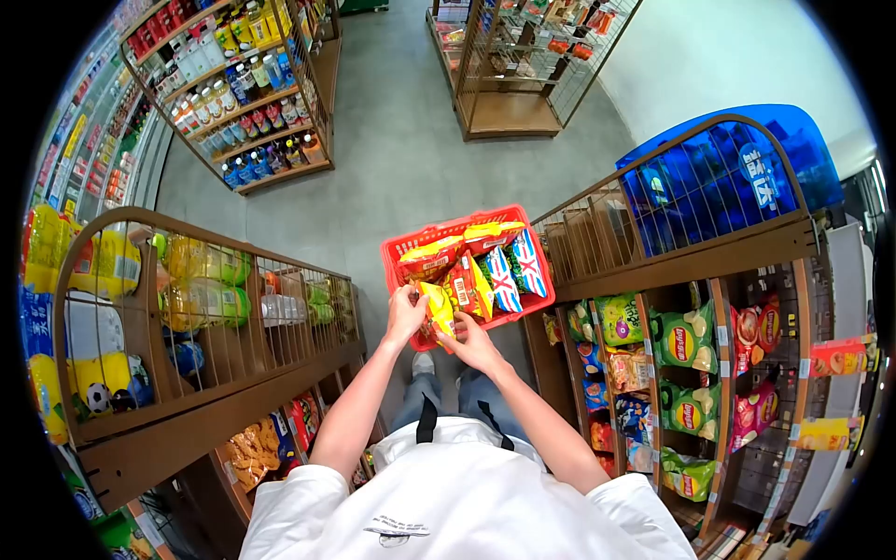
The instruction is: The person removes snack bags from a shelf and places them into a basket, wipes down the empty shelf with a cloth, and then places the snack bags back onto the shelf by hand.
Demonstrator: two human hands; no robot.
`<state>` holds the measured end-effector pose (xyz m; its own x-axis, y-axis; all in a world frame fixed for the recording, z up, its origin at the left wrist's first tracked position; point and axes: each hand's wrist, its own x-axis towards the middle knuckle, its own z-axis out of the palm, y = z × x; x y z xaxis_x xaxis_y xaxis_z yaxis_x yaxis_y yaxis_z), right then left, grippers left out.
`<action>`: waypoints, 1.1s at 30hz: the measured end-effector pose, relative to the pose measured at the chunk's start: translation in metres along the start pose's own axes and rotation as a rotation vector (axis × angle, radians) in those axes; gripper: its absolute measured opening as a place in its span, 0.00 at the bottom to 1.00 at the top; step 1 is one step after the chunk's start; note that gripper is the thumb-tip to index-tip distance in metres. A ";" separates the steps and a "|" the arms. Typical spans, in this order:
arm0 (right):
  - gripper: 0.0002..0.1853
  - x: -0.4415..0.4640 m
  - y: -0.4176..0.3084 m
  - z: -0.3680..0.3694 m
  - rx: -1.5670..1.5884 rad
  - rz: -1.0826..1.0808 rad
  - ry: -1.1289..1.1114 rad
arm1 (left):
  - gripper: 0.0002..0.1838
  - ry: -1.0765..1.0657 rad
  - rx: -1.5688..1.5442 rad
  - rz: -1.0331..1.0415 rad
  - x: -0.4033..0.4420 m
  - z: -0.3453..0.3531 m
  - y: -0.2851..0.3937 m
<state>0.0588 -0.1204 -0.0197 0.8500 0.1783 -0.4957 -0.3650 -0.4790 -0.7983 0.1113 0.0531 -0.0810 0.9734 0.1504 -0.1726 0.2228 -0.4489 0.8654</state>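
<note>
A yellow snack bag (437,308) is between my two hands, over the near side of a red plastic basket (396,273). My left hand (405,314) grips the bag's left edge, with its fingers closed. On the right edge, my right hand (471,342) holds the same bag, its fingers bent around it. Inside the basket lie several snack bags: red and yellow ones (469,286) in the middle and at the back, and blue, white and green ones (504,278) on the right.
Snack shelves (705,373) stand close on my right, below a rack with blue packs (691,177). A wire-sided shelf with bottles (205,289) is on my left. Ahead are a drinks rack (243,103), another display stand (509,114) and grey floor (392,121).
</note>
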 end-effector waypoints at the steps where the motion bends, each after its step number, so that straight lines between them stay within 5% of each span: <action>1: 0.40 -0.003 0.000 -0.004 0.104 -0.054 -0.040 | 0.13 0.023 0.001 0.025 -0.002 -0.009 0.009; 5: 0.35 -0.031 0.001 -0.037 0.473 -0.215 -0.051 | 0.12 0.073 -0.106 0.091 -0.016 -0.032 0.068; 8: 0.46 -0.061 -0.008 -0.064 0.532 -0.287 -0.111 | 0.12 -0.072 -0.358 -0.013 -0.023 -0.041 0.104; 13: 0.55 -0.114 -0.028 -0.076 0.331 -0.307 0.109 | 0.10 -0.291 -0.542 0.017 -0.052 -0.037 0.172; 17: 0.48 -0.156 -0.013 -0.065 0.305 -0.331 0.503 | 0.09 -0.334 -0.658 0.099 -0.086 -0.007 0.193; 19: 0.46 -0.175 0.003 -0.060 0.626 -0.371 0.644 | 0.08 -0.382 -0.684 0.109 -0.103 0.008 0.206; 24: 0.42 -0.221 0.028 -0.065 0.425 -0.346 0.918 | 0.07 -0.647 -0.755 -0.018 -0.153 0.045 0.205; 31: 0.20 -0.301 0.103 -0.057 0.437 -0.034 1.188 | 0.13 -0.925 -0.549 -0.029 -0.223 0.095 0.220; 33: 0.16 -0.326 0.126 -0.049 0.448 0.084 1.354 | 0.16 -0.928 -0.439 0.128 -0.247 0.114 0.203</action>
<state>-0.2459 -0.2808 0.0581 0.4278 -0.9027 -0.0466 -0.3017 -0.0940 -0.9488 -0.0782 -0.1759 0.0838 0.6876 -0.6977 -0.2012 0.2573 -0.0251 0.9660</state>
